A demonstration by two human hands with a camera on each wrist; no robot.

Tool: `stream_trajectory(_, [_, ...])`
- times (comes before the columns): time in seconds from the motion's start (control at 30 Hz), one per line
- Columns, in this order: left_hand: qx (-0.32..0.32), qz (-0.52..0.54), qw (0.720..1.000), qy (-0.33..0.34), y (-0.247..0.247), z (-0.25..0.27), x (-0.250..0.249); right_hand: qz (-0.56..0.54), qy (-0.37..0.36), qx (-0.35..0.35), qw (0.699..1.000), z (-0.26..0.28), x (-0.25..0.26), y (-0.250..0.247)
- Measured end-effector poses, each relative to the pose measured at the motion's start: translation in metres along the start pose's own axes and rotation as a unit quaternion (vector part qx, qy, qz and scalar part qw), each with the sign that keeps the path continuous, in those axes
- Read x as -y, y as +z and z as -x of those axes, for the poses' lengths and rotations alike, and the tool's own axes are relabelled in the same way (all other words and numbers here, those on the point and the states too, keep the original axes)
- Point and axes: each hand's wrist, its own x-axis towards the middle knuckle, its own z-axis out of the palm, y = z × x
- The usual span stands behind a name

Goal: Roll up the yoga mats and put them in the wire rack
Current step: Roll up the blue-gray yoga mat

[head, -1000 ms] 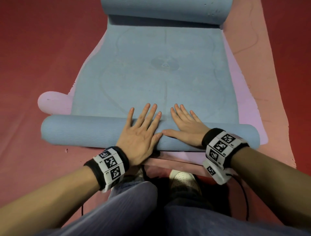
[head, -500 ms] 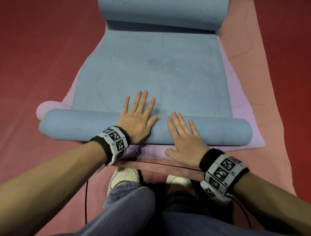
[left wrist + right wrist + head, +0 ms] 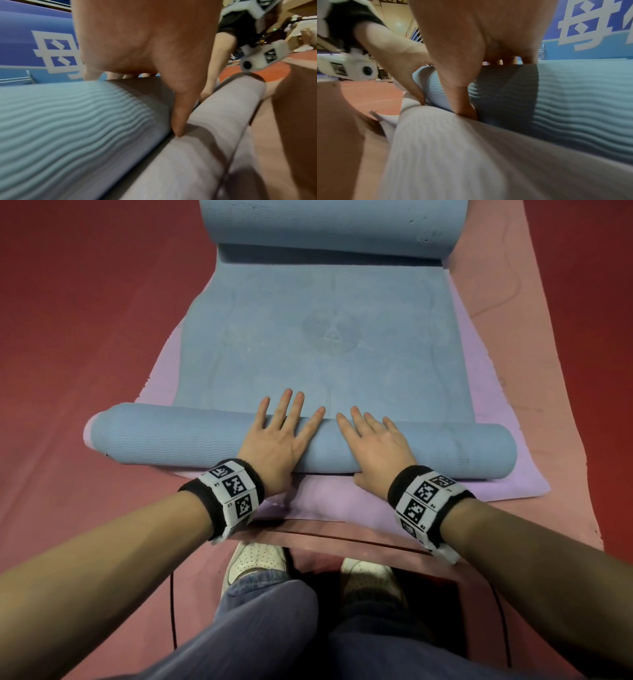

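Observation:
A blue yoga mat (image 3: 329, 344) lies stretched away from me, its near end wound into a roll (image 3: 171, 440) that runs across the head view. Its far end (image 3: 329, 227) is curled into a second roll at the top. My left hand (image 3: 284, 433) and right hand (image 3: 371, 440) press flat on the middle of the near roll, fingers straight and pointing forward. In the wrist views both thumbs reach down the near side of the ribbed blue roll (image 3: 68, 121) (image 3: 582, 101) to the lilac mat (image 3: 197, 155) (image 3: 453, 155).
Under the blue mat lies a lilac mat (image 3: 479, 487), and beneath that a pink mat (image 3: 534, 371) on the red floor (image 3: 85, 320). My white shoes (image 3: 257, 559) and knees are just behind the roll. A blue wall banner (image 3: 34, 47) stands beyond. No wire rack shows.
The near roll has travelled forward, away from me, growing thicker. My left hand moved forward first; the right drew back, then came onto the roll again beside it.

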Motion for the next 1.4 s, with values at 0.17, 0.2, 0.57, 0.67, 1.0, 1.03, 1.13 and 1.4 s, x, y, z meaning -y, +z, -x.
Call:
stream_trajectory(0.17, [0.034, 0.007, 0.999, 0.026, -0.013, 0.010, 0.002, -0.006, -0.024, -0.001, 1.000, 0.035, 0.008, -0.012])
stream_trajectory(0.2, [0.035, 0.013, 0.998, 0.043, -0.017, 0.020, 0.002, -0.007, -0.031, -0.006, 0.999, 0.046, 0.010, -0.017])
stream_trajectory(0.57, [-0.066, 0.105, 0.982, 0.144, -0.012, 0.127, -0.030, -0.013, -0.094, 0.002, 0.995, 0.152, 0.032, -0.021])
stream_trajectory(0.67, [-0.024, 0.110, 0.982, 0.149, 0.002, 0.123, -0.040, -0.037, -0.070, 0.041, 0.996, 0.149, 0.039, 0.001])
stream_trajectory(1.0, [0.038, 0.075, 0.986, 0.147, 0.004, 0.098, -0.042, -0.094, -0.044, 0.076, 0.992, 0.124, 0.034, 0.026])
stream_trajectory(1.03, [0.018, 0.067, 0.986, 0.153, 0.003, 0.099, -0.043, -0.097, -0.045, 0.100, 0.989, 0.124, 0.032, 0.022])
stream_trajectory(1.13, [-0.004, 0.074, 0.985, 0.156, 0.002, 0.106, -0.045, -0.103, -0.040, 0.124, 0.986, 0.114, 0.029, 0.013])
stream_trajectory(1.4, [-0.029, 0.155, 0.981, 0.112, 0.013, 0.098, -0.042, -0.117, -0.045, 0.207, 0.970, 0.071, 0.018, -0.004])
